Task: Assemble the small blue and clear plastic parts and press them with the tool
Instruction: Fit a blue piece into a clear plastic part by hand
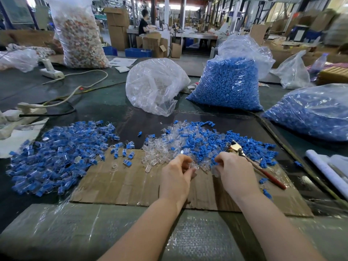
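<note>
**Both hands curled at the parts pile**

The left hand [177,171] pinches a clear plastic part; the right hand [233,169] grips another beside the blue pieces. Both work over the cardboard sheet [120,183]. The red-handled tool [258,166] lies just right. Behind spreads the mixed pile [197,140]; assembled parts [56,157] are heaped at the sheet's left edge.

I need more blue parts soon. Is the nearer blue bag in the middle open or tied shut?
Open: the blue bag's clear plastic top stands loose and spread above the heaped parts, and no knot shows.
</note>
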`<state>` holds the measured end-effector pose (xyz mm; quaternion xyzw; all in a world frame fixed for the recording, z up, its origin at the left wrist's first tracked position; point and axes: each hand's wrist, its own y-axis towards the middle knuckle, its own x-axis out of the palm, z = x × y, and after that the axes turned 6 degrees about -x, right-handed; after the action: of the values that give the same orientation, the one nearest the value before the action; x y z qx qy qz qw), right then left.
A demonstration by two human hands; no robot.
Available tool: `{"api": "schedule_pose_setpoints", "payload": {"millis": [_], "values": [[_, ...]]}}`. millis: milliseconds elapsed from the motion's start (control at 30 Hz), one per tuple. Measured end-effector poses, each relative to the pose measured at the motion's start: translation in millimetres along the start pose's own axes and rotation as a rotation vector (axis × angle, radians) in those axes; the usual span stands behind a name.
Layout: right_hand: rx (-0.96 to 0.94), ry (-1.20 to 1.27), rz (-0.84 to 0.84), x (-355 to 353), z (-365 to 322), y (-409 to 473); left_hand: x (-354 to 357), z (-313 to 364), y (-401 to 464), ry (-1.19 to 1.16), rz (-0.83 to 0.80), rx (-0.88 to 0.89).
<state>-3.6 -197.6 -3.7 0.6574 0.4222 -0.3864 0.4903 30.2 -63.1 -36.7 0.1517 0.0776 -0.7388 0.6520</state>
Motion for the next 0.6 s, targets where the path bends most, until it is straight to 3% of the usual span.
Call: {"api": "schedule_pose_setpoints", "payload": {"millis": [200,600], "values": [[0.001,0.241,0.154,18.4,-14.8,-5.1,-2.3,-3.5,1.7,-0.056,0.054,-0.036],[0.066,0.167,0.212,13.1,2.2,3.6,-4.3,-0.4,-1.3,-0.021,0.092,-0.015]]}}
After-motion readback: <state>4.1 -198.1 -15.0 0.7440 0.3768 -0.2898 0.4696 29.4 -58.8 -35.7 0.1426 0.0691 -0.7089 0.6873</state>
